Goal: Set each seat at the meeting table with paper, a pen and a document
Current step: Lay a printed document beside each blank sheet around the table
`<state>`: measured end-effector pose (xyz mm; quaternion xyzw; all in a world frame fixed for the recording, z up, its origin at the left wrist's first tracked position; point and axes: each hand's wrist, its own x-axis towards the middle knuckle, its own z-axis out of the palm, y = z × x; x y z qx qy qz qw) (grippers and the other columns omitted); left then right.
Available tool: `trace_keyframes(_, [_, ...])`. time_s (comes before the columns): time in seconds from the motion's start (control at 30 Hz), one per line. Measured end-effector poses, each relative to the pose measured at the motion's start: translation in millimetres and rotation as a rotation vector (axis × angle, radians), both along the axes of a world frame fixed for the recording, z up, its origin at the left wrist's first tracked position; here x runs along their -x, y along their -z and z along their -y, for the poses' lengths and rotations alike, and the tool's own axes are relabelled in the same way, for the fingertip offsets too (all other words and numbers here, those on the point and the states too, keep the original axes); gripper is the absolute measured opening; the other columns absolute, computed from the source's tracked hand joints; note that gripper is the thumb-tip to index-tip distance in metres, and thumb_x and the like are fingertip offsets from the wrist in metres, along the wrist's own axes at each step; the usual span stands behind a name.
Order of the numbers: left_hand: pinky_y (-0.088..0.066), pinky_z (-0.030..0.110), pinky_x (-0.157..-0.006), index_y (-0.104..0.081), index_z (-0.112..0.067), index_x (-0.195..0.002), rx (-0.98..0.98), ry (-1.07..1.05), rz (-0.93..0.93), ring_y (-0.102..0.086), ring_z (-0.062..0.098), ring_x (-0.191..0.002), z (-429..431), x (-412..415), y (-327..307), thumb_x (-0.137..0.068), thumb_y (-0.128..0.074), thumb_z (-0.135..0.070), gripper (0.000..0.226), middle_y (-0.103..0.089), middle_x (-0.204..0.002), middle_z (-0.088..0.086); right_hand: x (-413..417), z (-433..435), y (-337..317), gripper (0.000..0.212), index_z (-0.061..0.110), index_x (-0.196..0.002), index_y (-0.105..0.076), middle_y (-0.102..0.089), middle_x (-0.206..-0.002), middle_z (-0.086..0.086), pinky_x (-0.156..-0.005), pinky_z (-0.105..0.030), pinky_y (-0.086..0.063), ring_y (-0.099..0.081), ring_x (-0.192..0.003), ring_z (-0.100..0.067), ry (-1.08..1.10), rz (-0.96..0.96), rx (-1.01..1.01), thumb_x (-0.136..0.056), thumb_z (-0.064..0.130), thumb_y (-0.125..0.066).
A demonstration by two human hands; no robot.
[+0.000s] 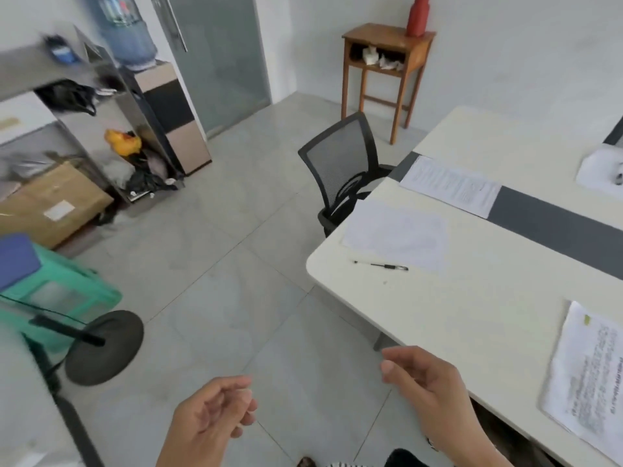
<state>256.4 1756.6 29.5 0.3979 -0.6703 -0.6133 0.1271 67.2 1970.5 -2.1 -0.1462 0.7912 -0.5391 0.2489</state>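
Observation:
The cream meeting table (472,298) with a dark centre strip fills the right side. At its near-left end lie a blank sheet of paper (397,235), a black pen (382,265) just in front of it, and a printed document (450,185) farther back across the strip. A stack of printed documents (586,379) rests at the lower right. My left hand (209,419) and my right hand (428,382) hover over the floor, off the table's near edge, fingers loosely curled and holding nothing.
A black mesh office chair (340,166) stands at the table's left end. Behind it is a wooden side table (384,72) with a red bottle. At left are a metal shelf (84,106), a cardboard box (50,203), a green stool (57,294) and a round stand base (104,347).

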Motion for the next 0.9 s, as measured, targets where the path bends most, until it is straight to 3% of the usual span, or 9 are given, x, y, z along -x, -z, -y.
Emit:
trace_keyframes(0.13, [-0.049, 0.037, -0.060, -0.072, -0.004, -0.087, -0.021, 0.035, -0.014, -0.067, 0.024, -0.060, 59.5, 26.9, 2.5, -0.085, -0.060, 0.007, 0.016, -0.072, -0.072, 0.020, 16.2, 49.1, -1.2, 0.012, 0.018, -0.089, -0.075, -0.076, -0.074, -0.001, -0.062, -0.013, -0.051, -0.071, -0.072, -0.011, 0.067, 0.002, 0.032, -0.085, 0.008, -0.072])
trace_keyframes(0.3, [-0.051, 0.024, -0.053, -0.072, -0.004, -0.088, -0.067, 0.123, -0.020, -0.067, 0.022, -0.060, 119.5, 89.8, 17.4, -0.086, -0.060, 0.005, 0.015, -0.071, -0.073, 0.019, 59.8, 97.7, 12.3, 0.016, 0.021, -0.085, -0.076, -0.076, -0.073, 0.001, -0.063, -0.014, -0.052, -0.071, -0.070, -0.010, 0.170, -0.002, -0.013, -0.083, 0.005, -0.073])
trace_keyframes(0.4, [-0.052, 0.023, -0.054, -0.072, -0.004, -0.090, -0.057, 0.159, -0.004, -0.067, 0.022, -0.062, 164.2, 129.9, 21.1, -0.086, -0.062, 0.003, 0.013, -0.072, -0.073, 0.017, 94.3, 137.5, 22.5, 0.016, 0.021, -0.084, -0.076, -0.077, -0.076, 0.001, -0.064, -0.022, -0.054, -0.073, -0.074, -0.015, 0.227, 0.016, -0.016, -0.082, 0.005, -0.074])
trace_keyframes(0.47, [-0.053, 0.023, -0.055, -0.072, -0.005, -0.090, -0.040, 0.172, -0.012, -0.068, 0.022, -0.063, 196.4, 154.4, 10.5, -0.084, -0.068, -0.007, 0.008, -0.072, -0.073, 0.016, 116.9, 171.3, 22.0, 0.016, 0.020, -0.084, -0.076, -0.077, -0.075, 0.001, -0.065, -0.025, -0.054, -0.073, -0.074, -0.015, 0.237, 0.029, -0.013, -0.083, 0.005, -0.074])
trace_keyframes(0.57, [-0.052, 0.026, -0.057, -0.072, -0.007, -0.090, -0.017, 0.183, -0.028, -0.069, 0.023, -0.064, 249.0, 186.0, -5.4, -0.069, -0.065, -0.021, 0.026, -0.073, -0.074, 0.015, 150.1, 232.2, 10.4, 0.016, 0.020, -0.085, -0.075, -0.076, -0.076, 0.001, -0.060, -0.017, -0.052, -0.073, -0.072, -0.013, 0.213, 0.030, 0.016, -0.084, 0.005, -0.073])
trace_keyframes(0.67, [-0.051, 0.029, -0.057, -0.072, -0.005, -0.089, 0.005, 0.168, -0.006, -0.068, 0.023, -0.062, 295.8, 212.3, -2.3, -0.083, -0.069, -0.003, 0.007, -0.072, -0.073, 0.016, 184.4, 282.3, -4.3, 0.011, 0.025, -0.089, -0.074, -0.075, -0.080, 0.008, -0.063, -0.016, -0.051, -0.071, -0.075, -0.011, 0.158, 0.009, 0.017, -0.085, 0.014, -0.073])
trace_keyframes(0.73, [-0.052, 0.029, -0.054, -0.072, -0.003, -0.087, 0.019, 0.184, -0.003, -0.067, 0.024, -0.059, 324.3, 231.3, 1.9, -0.084, -0.061, 0.009, 0.016, -0.072, -0.071, 0.018, 206.5, 309.5, -14.2, 0.010, 0.026, -0.090, -0.074, -0.075, -0.081, 0.010, -0.064, -0.014, -0.050, -0.068, -0.073, -0.010, 0.152, -0.025, 0.024, -0.085, 0.017, -0.073])
trace_keyframes(0.9, [-0.050, 0.022, -0.048, -0.072, -0.002, -0.083, -0.013, 0.261, 0.000, -0.066, 0.022, -0.054, 396.6, 293.6, 18.8, -0.084, -0.059, 0.012, 0.018, -0.071, -0.067, 0.018, 253.3, 360.8, -10.7, 0.012, 0.026, -0.090, -0.075, -0.075, -0.082, 0.008, -0.066, -0.015, -0.052, -0.070, -0.075, -0.012, 0.290, -0.045, 0.013, -0.085, 0.014, -0.073])
